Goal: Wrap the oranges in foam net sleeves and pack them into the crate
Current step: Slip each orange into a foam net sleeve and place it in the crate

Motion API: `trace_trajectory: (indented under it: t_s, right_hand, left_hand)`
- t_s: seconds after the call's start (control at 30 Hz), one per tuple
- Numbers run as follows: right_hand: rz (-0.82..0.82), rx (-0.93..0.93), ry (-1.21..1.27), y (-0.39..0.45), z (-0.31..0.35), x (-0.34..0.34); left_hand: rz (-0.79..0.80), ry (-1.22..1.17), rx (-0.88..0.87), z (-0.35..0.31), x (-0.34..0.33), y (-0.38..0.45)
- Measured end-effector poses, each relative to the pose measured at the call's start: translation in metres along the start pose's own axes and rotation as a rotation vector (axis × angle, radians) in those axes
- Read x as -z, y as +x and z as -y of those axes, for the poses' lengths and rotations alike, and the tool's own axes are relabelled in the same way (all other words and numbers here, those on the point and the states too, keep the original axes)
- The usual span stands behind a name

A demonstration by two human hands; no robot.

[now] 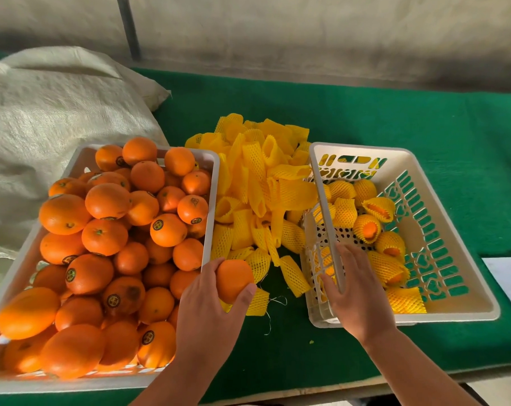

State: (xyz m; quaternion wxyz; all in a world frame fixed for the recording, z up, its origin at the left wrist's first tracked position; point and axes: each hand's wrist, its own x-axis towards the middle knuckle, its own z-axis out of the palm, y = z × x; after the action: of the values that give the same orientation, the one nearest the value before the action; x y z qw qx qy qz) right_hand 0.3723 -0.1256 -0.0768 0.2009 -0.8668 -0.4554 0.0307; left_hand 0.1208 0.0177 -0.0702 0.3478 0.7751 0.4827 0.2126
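Note:
My left hand [210, 306] grips a bare orange [233, 279] just right of the full white crate [211, 183] of loose oranges [107, 230]. A heap of yellow foam net sleeves [257, 186] lies on the green cloth between the two crates. My right hand [357, 291] hovers with straight fingers over the near left rim of the white packing crate [441, 316]. Several sleeved oranges [368, 227] lie inside that crate, along its left and near side.
A woven white sack [52, 112] bulges behind and left of the full crate. Green cloth [424, 118] covers the table, whose front edge runs just below my forearms. A white sheet [509, 276] lies at the right edge. A grey tarp wall and pole stand behind.

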Motion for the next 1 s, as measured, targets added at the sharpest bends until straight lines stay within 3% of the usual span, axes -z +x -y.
trace_trajectory:
  t_s: [0.23, 0.37, 0.43, 0.57, 0.63, 0.83, 1.0]
  right_hand:
    - [-0.117, 0.253, -0.153, -0.006, 0.003, -0.001]
    - [-0.018, 0.447, -0.134, -0.014, 0.026, -0.014]
    - [0.110, 0.421, -0.161, -0.018, 0.040, -0.024]
    - [0.514, 0.120, -0.406, -0.021, 0.053, -0.047]
    - [0.640, 0.032, -0.517, -0.020, 0.050, -0.056]
    - [0.620, -0.065, -0.552, -0.017, 0.030, -0.083]
    - [0.633, 0.040, -0.673, -0.010, 0.039, -0.084]
  left_hand:
    - [0.013, -0.007, 0.010, 0.000, 0.000, 0.000]
    - [0.012, -0.004, 0.008, 0.000, 0.000, 0.000]
    - [0.019, -0.003, 0.011, 0.000, 0.001, 0.000]
    - [0.019, -0.003, 0.009, -0.001, 0.001, 0.000]
    - [0.022, 0.003, 0.007, -0.001, 0.002, -0.001]
    - [0.020, 0.016, 0.000, -0.001, 0.001, 0.000]
    - [0.034, 0.023, -0.001, -0.002, 0.001, 0.000]
